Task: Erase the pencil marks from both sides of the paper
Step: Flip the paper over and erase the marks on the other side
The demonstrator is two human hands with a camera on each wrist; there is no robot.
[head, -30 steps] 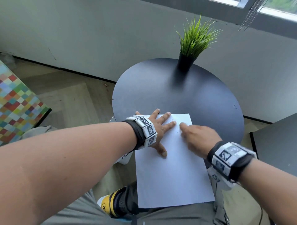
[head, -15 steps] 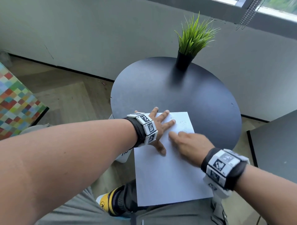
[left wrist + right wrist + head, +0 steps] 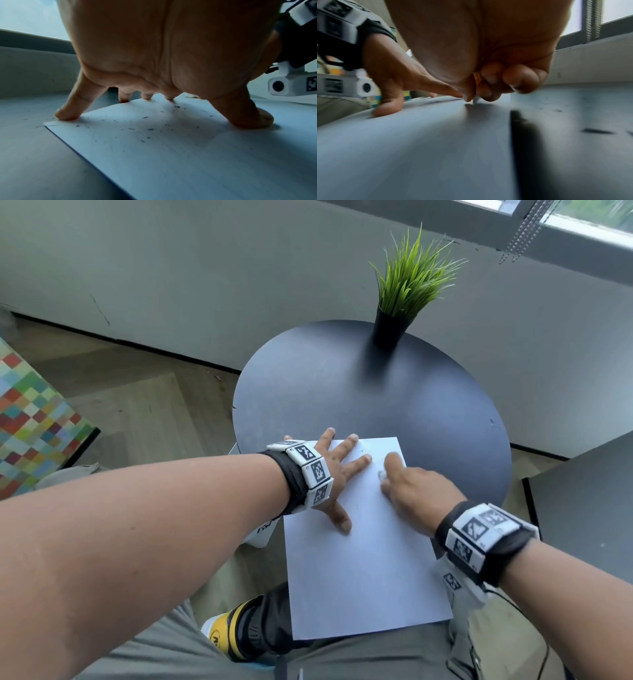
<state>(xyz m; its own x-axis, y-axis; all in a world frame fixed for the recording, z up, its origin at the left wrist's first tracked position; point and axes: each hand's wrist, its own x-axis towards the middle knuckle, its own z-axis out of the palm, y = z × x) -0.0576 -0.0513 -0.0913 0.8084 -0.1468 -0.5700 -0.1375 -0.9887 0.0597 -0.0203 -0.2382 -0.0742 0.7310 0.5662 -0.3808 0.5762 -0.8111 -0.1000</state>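
The head view looks down from above at the round table. Both wrist views look low and very near across the paper, which all three share.

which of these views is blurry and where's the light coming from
Right wrist view: smeared by motion, the table streaky and the right hand soft. Left wrist view: sharp, eraser crumbs crisp on the paper, the left hand shading it. Head view: daylight from the window, fingertips blurred.
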